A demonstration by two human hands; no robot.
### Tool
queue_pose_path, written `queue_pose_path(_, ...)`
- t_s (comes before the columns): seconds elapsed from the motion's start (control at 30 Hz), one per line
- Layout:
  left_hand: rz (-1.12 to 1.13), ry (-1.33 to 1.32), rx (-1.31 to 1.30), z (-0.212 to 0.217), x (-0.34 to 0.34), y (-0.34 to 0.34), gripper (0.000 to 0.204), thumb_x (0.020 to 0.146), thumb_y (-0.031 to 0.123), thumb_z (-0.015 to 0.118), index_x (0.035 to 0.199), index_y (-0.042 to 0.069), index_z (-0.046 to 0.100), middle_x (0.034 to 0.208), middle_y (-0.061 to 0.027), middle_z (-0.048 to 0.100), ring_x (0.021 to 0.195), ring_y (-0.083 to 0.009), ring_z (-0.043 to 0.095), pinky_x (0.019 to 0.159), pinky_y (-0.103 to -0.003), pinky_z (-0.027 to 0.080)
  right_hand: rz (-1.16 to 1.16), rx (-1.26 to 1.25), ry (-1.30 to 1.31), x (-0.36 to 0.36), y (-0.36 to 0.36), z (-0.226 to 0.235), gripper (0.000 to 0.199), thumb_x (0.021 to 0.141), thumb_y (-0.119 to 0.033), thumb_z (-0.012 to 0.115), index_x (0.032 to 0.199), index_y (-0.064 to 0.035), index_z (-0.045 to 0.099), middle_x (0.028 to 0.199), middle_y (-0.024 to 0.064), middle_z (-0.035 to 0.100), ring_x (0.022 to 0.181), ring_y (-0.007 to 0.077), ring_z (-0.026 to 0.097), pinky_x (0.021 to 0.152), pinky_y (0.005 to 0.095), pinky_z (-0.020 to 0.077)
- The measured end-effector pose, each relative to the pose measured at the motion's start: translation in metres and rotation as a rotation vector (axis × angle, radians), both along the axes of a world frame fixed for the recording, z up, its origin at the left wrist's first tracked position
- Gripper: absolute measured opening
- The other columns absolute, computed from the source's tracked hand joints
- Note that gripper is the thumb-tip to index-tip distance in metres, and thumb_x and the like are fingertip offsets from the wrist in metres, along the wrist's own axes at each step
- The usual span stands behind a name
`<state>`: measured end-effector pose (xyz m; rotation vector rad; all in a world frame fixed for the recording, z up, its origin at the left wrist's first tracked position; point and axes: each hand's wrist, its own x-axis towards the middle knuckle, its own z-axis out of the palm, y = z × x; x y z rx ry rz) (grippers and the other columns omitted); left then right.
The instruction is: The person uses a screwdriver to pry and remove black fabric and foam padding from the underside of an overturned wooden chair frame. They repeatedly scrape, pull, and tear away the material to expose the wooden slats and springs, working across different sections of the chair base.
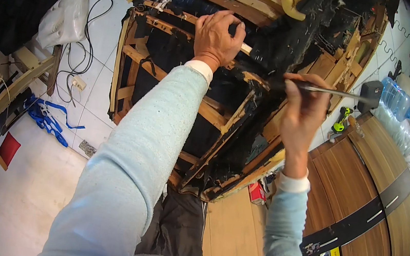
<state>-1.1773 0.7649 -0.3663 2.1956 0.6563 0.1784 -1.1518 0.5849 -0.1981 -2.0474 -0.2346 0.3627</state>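
Observation:
A worn wooden furniture frame with torn black fabric lies before me. My left hand is over one of its upper rails, fingers curled and thumb near the index finger. Whatever those fingers pinch is hidden. Right of it, my right hand is closed around a long tool with a thin metal shaft. The shaft points right and is blurred toward its end, so the tool's kind is unclear. Yellow foam hangs at the frame's top.
Wood-grain panels lie at the right, near a lime-green power tool and a large clear-blue bottle. On the left floor are a black cable, blue straps, a plastic bag and curved wooden parts.

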Motion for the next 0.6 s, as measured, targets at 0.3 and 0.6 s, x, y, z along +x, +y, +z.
queue_pose_path(0.3, 0.000, -0.010, 0.018, -0.002, -0.003, 0.001, 0.027, 0.095, 0.037, 0.063, 0.101, 0.015, 0.076, 0.131, -0.0087, 0.069, 0.124, -0.0293, 0.062, 0.117, -0.047, 0.030, 0.055, -0.025, 0.024, 0.021, 0.010, 0.010, 0.030, 0.100, 0.004, 0.064, 0.126, -0.0007, 0.050, 0.107, 0.0168, 0.074, 0.093, 0.0170, 0.071, 0.083, 0.0282, 0.0554)
queue_pose_path(0.6, -0.006, -0.018, 0.016, -0.002, -0.001, 0.003, 0.027, 0.096, 0.037, 0.063, 0.101, 0.013, 0.076, 0.131, -0.0084, 0.070, 0.124, -0.0286, 0.062, 0.116, -0.047, 0.031, 0.033, 0.060, -0.095, 0.025, 0.010, 0.012, 0.029, 0.099, 0.006, 0.063, 0.125, 0.0005, 0.052, 0.107, 0.0154, 0.075, 0.096, 0.0171, 0.072, 0.084, 0.0284, 0.0571)
